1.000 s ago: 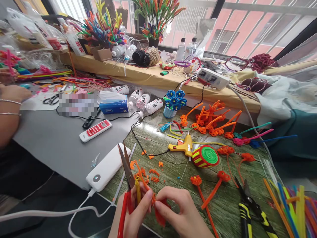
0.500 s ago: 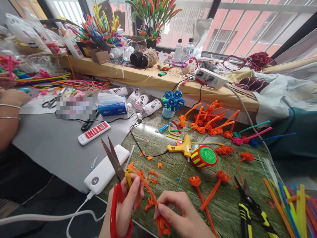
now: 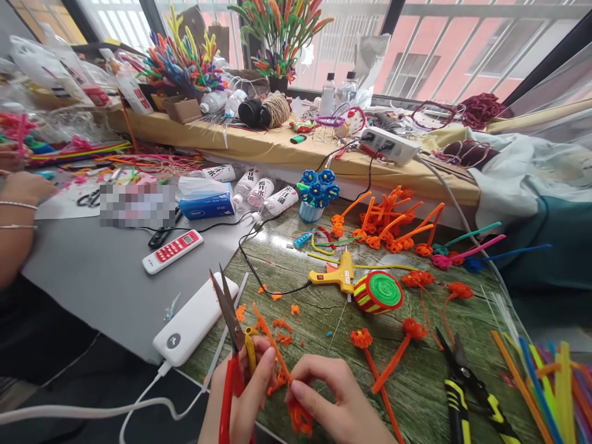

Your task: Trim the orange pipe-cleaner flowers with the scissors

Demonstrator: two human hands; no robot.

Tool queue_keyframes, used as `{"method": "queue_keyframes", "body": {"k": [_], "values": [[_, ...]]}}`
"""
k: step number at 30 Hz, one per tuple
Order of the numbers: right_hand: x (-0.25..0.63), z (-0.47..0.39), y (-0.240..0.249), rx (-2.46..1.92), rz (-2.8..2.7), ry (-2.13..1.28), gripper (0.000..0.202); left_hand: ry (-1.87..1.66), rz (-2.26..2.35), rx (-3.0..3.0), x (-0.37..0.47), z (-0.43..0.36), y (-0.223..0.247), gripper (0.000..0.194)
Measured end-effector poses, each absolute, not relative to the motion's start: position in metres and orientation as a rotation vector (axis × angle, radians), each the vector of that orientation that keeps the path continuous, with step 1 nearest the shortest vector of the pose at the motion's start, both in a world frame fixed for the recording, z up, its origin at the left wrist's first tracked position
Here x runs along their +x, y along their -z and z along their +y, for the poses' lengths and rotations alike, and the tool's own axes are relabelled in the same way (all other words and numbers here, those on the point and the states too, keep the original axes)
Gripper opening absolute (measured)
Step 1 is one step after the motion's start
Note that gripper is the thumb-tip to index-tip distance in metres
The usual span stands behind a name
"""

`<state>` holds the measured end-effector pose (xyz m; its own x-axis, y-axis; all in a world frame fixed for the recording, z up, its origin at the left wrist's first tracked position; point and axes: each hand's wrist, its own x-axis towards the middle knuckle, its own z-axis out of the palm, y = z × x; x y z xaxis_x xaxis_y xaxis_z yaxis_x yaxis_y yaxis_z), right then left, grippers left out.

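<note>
My left hand (image 3: 252, 388) is closed around the red and yellow handles of a pair of scissors (image 3: 230, 308), whose blades point up and stand slightly apart. Between the thumb and fingers of my right hand (image 3: 335, 394) is an orange fuzzy piece (image 3: 300, 416), looped at its lower end, with a long stem (image 3: 272, 342) slanting up and left past the scissors. Orange scraps (image 3: 283, 339) lie on the green wood-grain surface just beyond my hands. Two orange flowers with stems, one of them a ruffled head (image 3: 361, 337), rest to the right.
A yellow glue gun (image 3: 340, 274) lies beside a green-topped round piece (image 3: 380, 292). Black-and-yellow pliers (image 3: 467, 376) and coloured strips (image 3: 550, 388) are at the right. A white power bank (image 3: 197, 320) and a remote (image 3: 172, 251) lie left. Another person's arm (image 3: 18, 216) is at the far left.
The scissors and my left hand have shifted right, and the blades are closer together. My right hand stays about where it was, still pinching the orange piece.
</note>
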<state>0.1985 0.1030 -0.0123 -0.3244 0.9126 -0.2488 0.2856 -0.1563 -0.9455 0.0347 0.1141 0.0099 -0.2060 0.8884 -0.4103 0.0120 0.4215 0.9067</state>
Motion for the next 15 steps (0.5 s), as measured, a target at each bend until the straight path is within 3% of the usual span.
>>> {"method": "queue_keyframes", "body": {"k": [6,15], "values": [[0.198,0.099,0.015,-1.443,-1.621,-1.459,0.035,-0.957,1.547,0.833,0.035,0.115,-0.011,0.044],[0.199,0.098,0.016,-1.44,-1.585,-1.442,0.041,-0.973,1.552,0.861,0.039,0.117,-0.023,0.028]]}}
